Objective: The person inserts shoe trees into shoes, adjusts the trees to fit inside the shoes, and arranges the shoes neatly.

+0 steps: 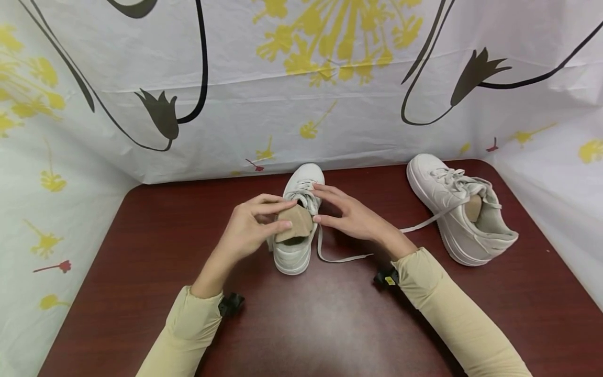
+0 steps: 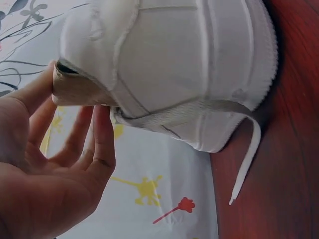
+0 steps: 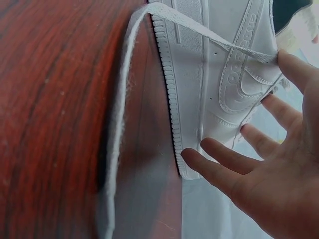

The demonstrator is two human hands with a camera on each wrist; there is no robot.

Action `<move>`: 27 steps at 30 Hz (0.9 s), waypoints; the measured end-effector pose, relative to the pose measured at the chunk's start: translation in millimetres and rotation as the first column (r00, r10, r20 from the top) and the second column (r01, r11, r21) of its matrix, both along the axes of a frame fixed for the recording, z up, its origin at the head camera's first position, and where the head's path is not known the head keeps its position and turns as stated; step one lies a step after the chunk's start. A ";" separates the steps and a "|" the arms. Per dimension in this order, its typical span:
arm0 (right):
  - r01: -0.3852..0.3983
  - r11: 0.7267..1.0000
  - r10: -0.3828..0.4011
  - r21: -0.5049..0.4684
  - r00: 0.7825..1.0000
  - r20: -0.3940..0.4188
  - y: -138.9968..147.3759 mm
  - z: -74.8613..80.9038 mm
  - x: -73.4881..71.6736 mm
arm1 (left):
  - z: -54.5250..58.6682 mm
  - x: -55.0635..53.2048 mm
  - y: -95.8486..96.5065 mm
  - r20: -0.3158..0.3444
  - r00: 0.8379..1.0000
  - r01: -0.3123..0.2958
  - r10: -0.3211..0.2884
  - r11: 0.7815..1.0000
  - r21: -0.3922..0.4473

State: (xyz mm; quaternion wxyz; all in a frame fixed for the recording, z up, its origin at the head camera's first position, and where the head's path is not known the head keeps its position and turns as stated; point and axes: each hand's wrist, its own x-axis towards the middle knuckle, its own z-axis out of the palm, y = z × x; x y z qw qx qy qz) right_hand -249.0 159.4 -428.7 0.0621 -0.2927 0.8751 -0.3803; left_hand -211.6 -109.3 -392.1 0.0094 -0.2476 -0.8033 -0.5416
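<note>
A white lace-up sneaker [image 1: 292, 260] stands toe-away at the table's middle, its laces loose. My left hand [image 1: 249, 222] pinches a tan, cardboard-like insert [image 1: 297, 222] at the shoe's opening, thumb on the near side and fingers on the far side. In the left wrist view the insert [image 2: 82, 90] sticks out of the collar; its lower part is hidden inside. My right hand [image 1: 350, 212] lies along the sneaker's right side with fingers spread. In the right wrist view its thumb is at the collar edge by the lace [image 3: 199, 30], and the fingertips are against or close to the upper.
A second white sneaker [image 1: 452, 230] stands at the right, with a similar tan insert [image 1: 473, 208] inside and a lace trailing left. A patterned white sheet [image 1: 235, 131] hangs behind and beside the dark red table [image 1: 155, 251]. One loose lace [image 1: 344, 259] lies on the tabletop.
</note>
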 end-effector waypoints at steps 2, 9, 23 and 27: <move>0.000 1.000 0.000 -0.001 1.000 0.002 -0.1 0.2 0.1 | -1.3 -0.6 0.6 -0.015 1.000 -0.019 0.019 1.000 -0.007; 0.002 1.000 -0.002 0.002 1.000 0.002 0.3 1.7 1.0 | -2.4 -2.0 1.0 -0.015 1.000 0.000 0.000 1.000 -0.006; 0.001 1.000 -0.001 0.003 1.000 0.005 0.3 2.3 0.0 | -2.2 -3.4 -0.8 -0.019 0.998 0.059 -0.059 0.998 -0.032; 0.000 1.000 0.000 0.004 1.000 0.010 0.2 2.0 0.3 | -3.2 -4.3 -0.4 -0.022 0.998 0.062 -0.065 0.994 -0.085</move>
